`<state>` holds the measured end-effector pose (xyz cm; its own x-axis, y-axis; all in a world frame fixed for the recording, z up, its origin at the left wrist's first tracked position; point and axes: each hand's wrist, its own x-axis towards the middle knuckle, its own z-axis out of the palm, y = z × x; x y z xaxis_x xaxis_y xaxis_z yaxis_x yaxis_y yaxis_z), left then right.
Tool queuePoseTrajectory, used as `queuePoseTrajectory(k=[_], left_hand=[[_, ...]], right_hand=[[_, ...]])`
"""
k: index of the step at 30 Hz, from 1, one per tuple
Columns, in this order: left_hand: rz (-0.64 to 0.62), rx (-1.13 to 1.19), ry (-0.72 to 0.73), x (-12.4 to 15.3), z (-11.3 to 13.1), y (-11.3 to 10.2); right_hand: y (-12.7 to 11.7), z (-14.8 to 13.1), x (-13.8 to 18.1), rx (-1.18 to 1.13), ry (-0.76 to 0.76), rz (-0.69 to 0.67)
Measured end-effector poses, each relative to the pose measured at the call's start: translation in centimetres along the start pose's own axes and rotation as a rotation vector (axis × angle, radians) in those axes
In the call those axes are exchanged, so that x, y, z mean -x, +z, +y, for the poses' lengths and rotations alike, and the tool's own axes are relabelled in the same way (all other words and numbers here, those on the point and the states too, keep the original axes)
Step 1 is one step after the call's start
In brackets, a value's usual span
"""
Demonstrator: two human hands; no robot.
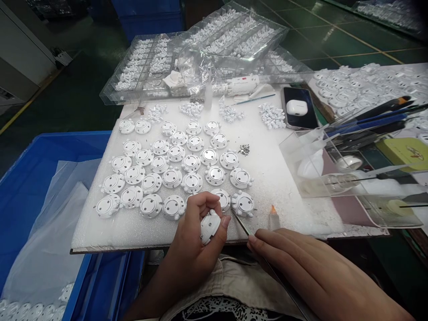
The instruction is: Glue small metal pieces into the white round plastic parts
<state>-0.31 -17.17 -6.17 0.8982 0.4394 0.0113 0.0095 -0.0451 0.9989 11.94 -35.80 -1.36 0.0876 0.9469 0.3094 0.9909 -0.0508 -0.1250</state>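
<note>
Head view. Left hand (197, 234): one, fingers curled closed about a small white piece (210, 227), which sits between thumb and fingers above the near edge of the board. Right hand (294, 256): one, closed on a slim metal tool (241, 223), its tip pointing away, by the rightmost white disc (243, 203) of the nearest row; contact cannot be told.

White foam board (261, 178): bears rows of white discs (172, 178), each with dark dots, set mostly left of centre. Beyond them, small white parts (272, 116) in heaps; right of the discs, a cluster of metallic bits (244, 149). Near edge, right: orange-tipped bottle (273, 219).

Far right: phone (309, 122) under a white case (297, 107). Behind: clear trays (107, 93), filled. Left: blue bin (50, 142).
</note>
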Motion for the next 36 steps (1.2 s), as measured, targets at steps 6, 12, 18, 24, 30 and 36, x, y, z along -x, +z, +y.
queuePoseTrajectory(k=[6,12,18,24,30,36], left_hand=[[-0.014,0.021,0.01,-0.1,0.1,0.0],[-0.016,0.026,-0.003,-0.1,0.1,0.0],[-0.022,0.01,0.005,0.0,0.2,0.0],[-0.022,0.011,0.002,-0.1,0.1,0.0],[-0.026,-0.002,0.052,-0.1,-0.5,0.0],[-0.069,-0.185,0.196,0.2,-1.3,-0.2]], right_hand=[[0.1,0.0,-0.2,0.0,0.015,0.015],[0.0,0.0,-0.4,-0.003,0.015,0.032],[0.0,-0.3,-0.9,0.032,0.022,0.037],[-0.2,-0.1,-0.2,-0.026,0.049,0.061],[0.7,0.2,1.4,-0.451,0.446,0.226],[2.3,0.8,-0.9,-1.405,0.72,0.415]])
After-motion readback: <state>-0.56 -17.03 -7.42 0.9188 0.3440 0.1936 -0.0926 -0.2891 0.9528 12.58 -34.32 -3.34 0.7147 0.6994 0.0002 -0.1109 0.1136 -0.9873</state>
